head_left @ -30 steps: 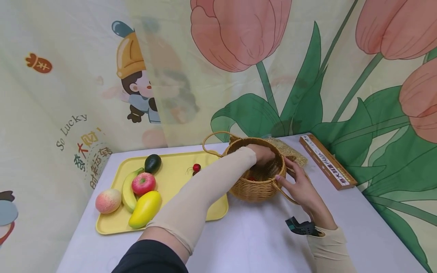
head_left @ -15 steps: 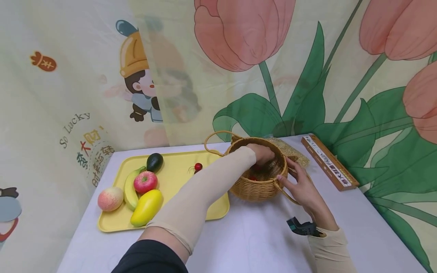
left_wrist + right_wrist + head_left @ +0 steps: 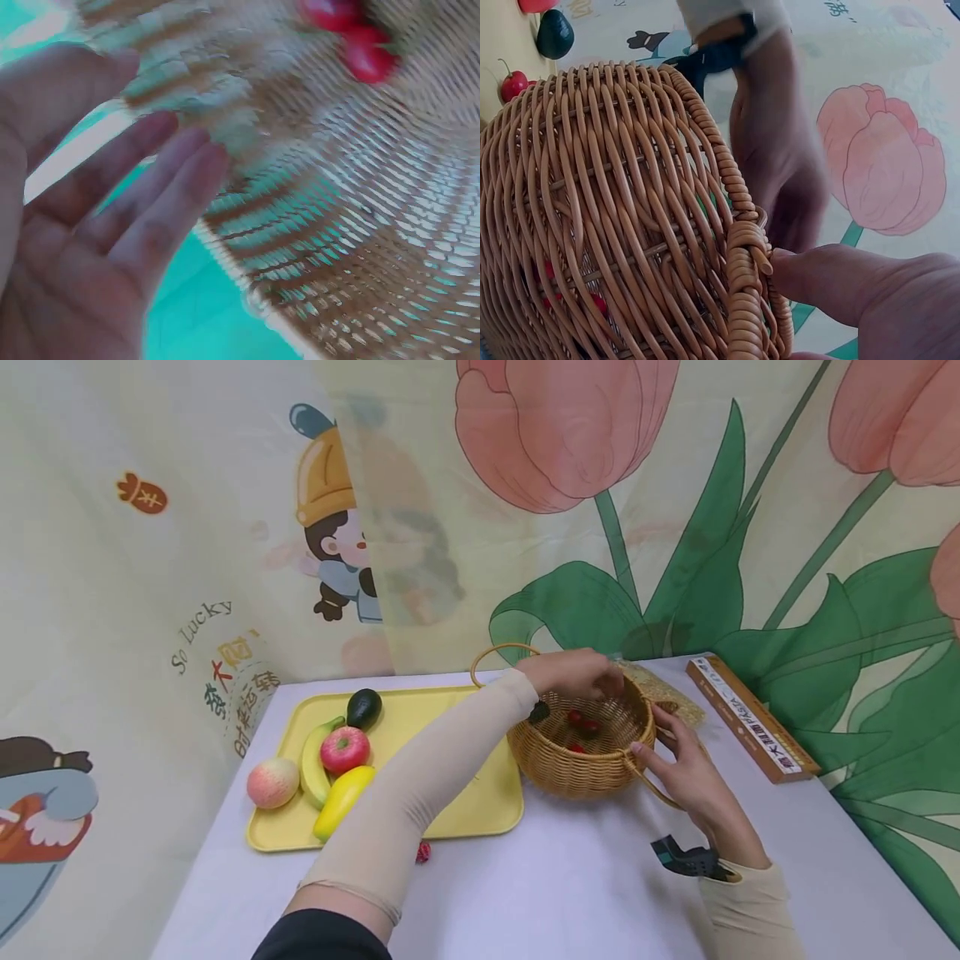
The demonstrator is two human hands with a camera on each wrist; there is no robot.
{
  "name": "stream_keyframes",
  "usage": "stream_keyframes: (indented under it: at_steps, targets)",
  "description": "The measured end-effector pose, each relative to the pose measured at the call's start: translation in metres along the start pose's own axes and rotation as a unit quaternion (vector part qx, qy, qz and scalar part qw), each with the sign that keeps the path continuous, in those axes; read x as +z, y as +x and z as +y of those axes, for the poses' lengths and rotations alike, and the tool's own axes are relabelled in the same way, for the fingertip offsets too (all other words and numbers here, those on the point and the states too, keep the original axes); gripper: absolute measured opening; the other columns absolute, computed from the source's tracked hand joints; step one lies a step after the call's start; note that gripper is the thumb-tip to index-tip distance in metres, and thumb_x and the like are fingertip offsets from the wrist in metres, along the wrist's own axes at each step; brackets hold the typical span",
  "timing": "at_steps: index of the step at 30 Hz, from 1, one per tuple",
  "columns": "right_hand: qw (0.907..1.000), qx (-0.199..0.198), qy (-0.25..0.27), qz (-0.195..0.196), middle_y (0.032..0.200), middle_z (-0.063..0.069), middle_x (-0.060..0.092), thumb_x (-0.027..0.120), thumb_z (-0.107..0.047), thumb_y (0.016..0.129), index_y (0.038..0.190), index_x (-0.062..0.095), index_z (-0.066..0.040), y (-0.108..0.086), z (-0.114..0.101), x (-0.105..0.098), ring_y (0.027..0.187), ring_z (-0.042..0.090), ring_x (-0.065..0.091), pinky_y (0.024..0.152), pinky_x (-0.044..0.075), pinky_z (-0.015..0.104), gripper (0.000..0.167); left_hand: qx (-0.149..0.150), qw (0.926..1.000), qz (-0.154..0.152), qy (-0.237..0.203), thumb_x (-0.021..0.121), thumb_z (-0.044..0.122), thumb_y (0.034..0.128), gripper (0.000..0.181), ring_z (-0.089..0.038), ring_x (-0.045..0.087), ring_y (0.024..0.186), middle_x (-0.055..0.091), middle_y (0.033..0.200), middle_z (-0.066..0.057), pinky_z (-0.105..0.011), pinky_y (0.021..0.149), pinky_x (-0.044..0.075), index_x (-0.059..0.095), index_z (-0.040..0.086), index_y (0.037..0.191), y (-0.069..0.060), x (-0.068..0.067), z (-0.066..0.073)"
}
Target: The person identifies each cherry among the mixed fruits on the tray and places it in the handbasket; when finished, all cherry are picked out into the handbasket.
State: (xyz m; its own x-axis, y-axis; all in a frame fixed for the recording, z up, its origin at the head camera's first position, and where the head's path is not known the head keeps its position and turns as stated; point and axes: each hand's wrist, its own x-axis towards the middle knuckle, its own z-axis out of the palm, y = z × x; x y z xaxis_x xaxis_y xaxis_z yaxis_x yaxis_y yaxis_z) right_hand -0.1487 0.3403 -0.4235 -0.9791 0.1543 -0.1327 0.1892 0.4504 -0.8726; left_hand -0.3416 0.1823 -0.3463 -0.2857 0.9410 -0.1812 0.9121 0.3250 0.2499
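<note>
A round wicker basket point(image 3: 573, 772) stands right of the yellow tray. Inside lie several red cherries point(image 3: 591, 727), two of them clear in the left wrist view as cherries point(image 3: 367, 54). Over the basket's far rim is my left hand point(image 3: 573, 674); its relaxed fingers point(image 3: 169, 199) hold nothing in the left wrist view. My right hand point(image 3: 686, 768) holds the basket's right side near a handle joint, its thumb point(image 3: 817, 281) against the rim in the right wrist view. Most of its other fingers are hidden there.
On the yellow tray point(image 3: 457, 818) are an avocado point(image 3: 363, 708), banana point(image 3: 315, 768), apple point(image 3: 345, 750), mango point(image 3: 342, 802) and peach point(image 3: 273, 782). Cherries point(image 3: 514, 85) also lie there. A pasta box point(image 3: 753, 720) and a bag of grain-like pieces point(image 3: 660, 689) lie behind right.
My left hand has risen from inside the basket to above its far rim, uncovering the cherries inside. My right hand keeps its hold. The head view has turned slightly left.
</note>
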Motion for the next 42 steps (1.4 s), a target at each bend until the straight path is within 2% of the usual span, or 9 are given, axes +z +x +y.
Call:
stream_keyframes:
  at_steps: [6,14,16,20,25,31,36,39,42]
  targets:
    - [1.0,0.001,0.0,0.001,0.178,0.027,-0.003,0.062,-0.043,0.108,0.173,0.0,-0.016,-0.004,0.004,-0.007,0.162,0.057,0.011,0.119,0.032,0.075,0.094,0.025,0.991,0.123,-0.047,0.06,0.011,0.1082,0.033,-0.018,0.062,0.132,0.068,0.141,-0.003,-0.027,0.111,0.05,0.069,0.014,0.14,-0.036,-0.022,0.01]
    - [0.9999,0.012,-0.001,-0.001,0.177,0.028,-0.007,0.06,-0.045,0.108,0.173,-0.004,-0.016,-0.008,0.014,-0.012,0.161,0.059,0.008,0.117,0.032,0.077,0.096,0.044,0.9586,0.255,-0.119,0.059,0.011,0.1087,0.029,-0.013,0.067,0.119,0.073,0.131,-0.002,-0.019,0.095,0.055,0.071,0.013,0.134,-0.097,-0.034,0.012]
    - [0.9999,0.015,-0.002,0.0,0.177,0.028,-0.007,0.06,-0.044,0.108,0.173,-0.005,-0.015,-0.009,0.015,-0.014,0.161,0.06,0.007,0.116,0.032,0.077,0.096,0.035,0.9538,0.275,-0.116,0.058,0.012,0.1093,0.027,-0.011,0.069,0.113,0.075,0.127,-0.001,-0.019,0.092,0.056,0.072,0.013,0.133,-0.11,-0.033,0.007]
    - [0.9996,0.028,0.001,0.004,0.177,0.028,-0.009,0.059,-0.046,0.108,0.172,-0.007,-0.016,-0.012,0.016,-0.015,0.161,0.06,0.004,0.116,0.031,0.078,0.096,-0.018,0.9475,0.301,-0.106,0.057,0.013,0.1098,0.024,-0.012,0.07,0.1,0.078,0.116,-0.001,-0.025,0.088,0.056,0.074,0.012,0.127,-0.131,-0.028,-0.008]
    - [0.9997,0.023,0.003,0.005,0.177,0.027,-0.011,0.057,-0.044,0.109,0.172,-0.007,-0.014,-0.012,0.013,-0.014,0.162,0.06,0.001,0.117,0.028,0.079,0.095,-0.125,0.9409,0.296,-0.107,0.058,0.011,0.1087,0.022,-0.021,0.07,0.101,0.078,0.113,-0.009,-0.036,0.093,0.058,0.075,0.007,0.122,-0.155,-0.017,-0.032]
    - [0.9999,0.014,0.002,-0.004,0.177,0.028,-0.012,0.057,-0.041,0.11,0.172,-0.007,-0.014,-0.008,0.009,-0.012,0.162,0.059,0.0,0.117,0.027,0.08,0.093,-0.239,0.936,0.228,-0.121,0.062,0.011,0.1062,0.025,-0.03,0.072,0.111,0.076,0.122,-0.016,-0.042,0.098,0.059,0.074,0.002,0.127,-0.172,0.016,-0.067]
    - [0.9998,0.004,0.003,-0.018,0.178,0.027,-0.01,0.058,-0.042,0.11,0.172,-0.007,-0.014,-0.004,0.006,-0.011,0.162,0.059,0.001,0.115,0.027,0.082,0.094,-0.273,0.9346,0.199,-0.112,0.065,0.011,0.104,0.03,-0.032,0.07,0.119,0.075,0.128,-0.017,-0.043,0.105,0.057,0.072,0.002,0.132,-0.173,0.053,-0.093]
    - [0.9997,0.0,0.003,-0.024,0.178,0.027,-0.01,0.058,-0.041,0.11,0.172,-0.007,-0.013,-0.001,0.004,-0.008,0.162,0.059,0.001,0.116,0.028,0.081,0.094,-0.274,0.94,0.172,-0.107,0.066,0.012,0.1036,0.031,-0.032,0.069,0.122,0.075,0.129,-0.017,-0.043,0.109,0.055,0.073,0.001,0.132,-0.171,0.071,-0.102]
    - [0.9995,-0.002,0.002,-0.031,0.178,0.027,-0.009,0.058,-0.041,0.11,0.172,-0.007,-0.013,0.001,0.002,-0.005,0.162,0.059,0.002,0.116,0.029,0.08,0.095,-0.283,0.941,0.15,-0.109,0.067,0.011,0.1031,0.03,-0.032,0.069,0.123,0.075,0.129,-0.017,-0.043,0.109,0.055,0.074,0.001,0.13,-0.173,0.084,-0.106]
